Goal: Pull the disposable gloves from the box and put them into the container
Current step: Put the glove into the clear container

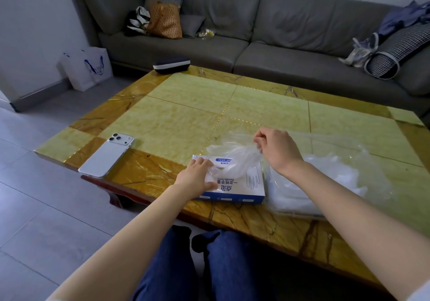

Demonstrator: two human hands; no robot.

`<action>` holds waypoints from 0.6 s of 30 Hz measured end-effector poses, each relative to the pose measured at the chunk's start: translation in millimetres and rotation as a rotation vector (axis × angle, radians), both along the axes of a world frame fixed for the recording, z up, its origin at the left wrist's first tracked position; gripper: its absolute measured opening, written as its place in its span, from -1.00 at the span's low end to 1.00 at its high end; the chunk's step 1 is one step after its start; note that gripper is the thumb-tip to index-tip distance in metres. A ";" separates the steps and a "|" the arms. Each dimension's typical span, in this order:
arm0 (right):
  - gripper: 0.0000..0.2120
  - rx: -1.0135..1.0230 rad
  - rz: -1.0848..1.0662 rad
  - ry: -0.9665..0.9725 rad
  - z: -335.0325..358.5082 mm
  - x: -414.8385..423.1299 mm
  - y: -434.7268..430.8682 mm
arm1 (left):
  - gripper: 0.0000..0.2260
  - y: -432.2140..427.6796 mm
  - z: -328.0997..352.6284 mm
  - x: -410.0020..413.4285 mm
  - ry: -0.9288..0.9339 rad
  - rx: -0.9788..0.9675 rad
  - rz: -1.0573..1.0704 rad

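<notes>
Gloves, stored: heap of thin clear plastic disposable gloves (330,172), lying inside the container at my near right.
Container: shallow clear plastic tub (300,214), on the table by its near edge, just beside the box's right end.
Box: flat white and blue cardboard glove box (242,189), lying on the table straight in front of me, opening upward.
Left hand: my left hand (197,177), fingers straight, pressing down on the left end of the box.
Glove, in hand: one clear plastic glove (235,158), lower end at the box's opening, upper end drawn up and to the right.
Right hand: my right hand (277,147), raised over the box's far right corner, fingers curled, fingertips pinching the glove's upper end.
Hands, relation: apart; left low on the box, right higher.
Phone: silver smartphone (107,156), face down at the table's left edge, well apart from the box.
Table: low yellow and brown marble-patterned table (186,119), bearing all the above.
Case: dark blue oval zip case with a white band (171,64), at the far left corner.
Sofa: grey corner sofa (279,28), behind the table.
Tote: brown patterned tote bag (165,20), upright on the sofa's left seat.
Bags: white paper carrier bags (86,66), on the floor by the sofa's left end.
</notes>
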State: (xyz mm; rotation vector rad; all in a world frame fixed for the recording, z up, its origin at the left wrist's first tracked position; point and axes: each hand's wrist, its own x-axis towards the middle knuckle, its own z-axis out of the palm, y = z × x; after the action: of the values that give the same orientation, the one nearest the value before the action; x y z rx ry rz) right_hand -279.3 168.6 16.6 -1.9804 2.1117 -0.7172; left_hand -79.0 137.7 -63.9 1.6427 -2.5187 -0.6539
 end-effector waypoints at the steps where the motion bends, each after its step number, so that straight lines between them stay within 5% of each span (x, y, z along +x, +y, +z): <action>1: -0.83 0.002 -0.001 -0.004 0.0 -0.8 -0.1 | -0.43 0.2 1.1 0.1 0.019 0.005 0.001; 4: -0.84 0.029 0.001 -0.027 -0.2 -0.8 0.1 | -0.45 3.5 8.1 -2.1 0.173 -0.068 0.091; 7: -0.86 0.061 0.010 -0.046 -0.6 -0.2 0.4 | -0.63 11.8 25.7 -8.0 0.430 -0.371 0.189; 10: -0.86 0.110 0.045 -0.093 0.1 4.5 1.6 | -0.72 22.1 40.8 -21.7 0.424 -0.624 -0.012; 13: -0.87 0.169 0.088 -0.167 1.7 13.9 4.7 | -0.71 27.8 42.2 -36.7 0.312 -0.589 -0.150; 18: -0.86 0.148 0.074 -0.117 2.9 16.5 6.5 | -0.92 28.3 33.7 -42.7 0.379 -0.532 -0.065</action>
State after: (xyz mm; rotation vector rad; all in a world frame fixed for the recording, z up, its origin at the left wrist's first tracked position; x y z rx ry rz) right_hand -262.8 175.1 19.5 -1.8800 1.9538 -0.6284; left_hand -121.7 166.0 -30.3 1.1350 -2.2151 -0.2309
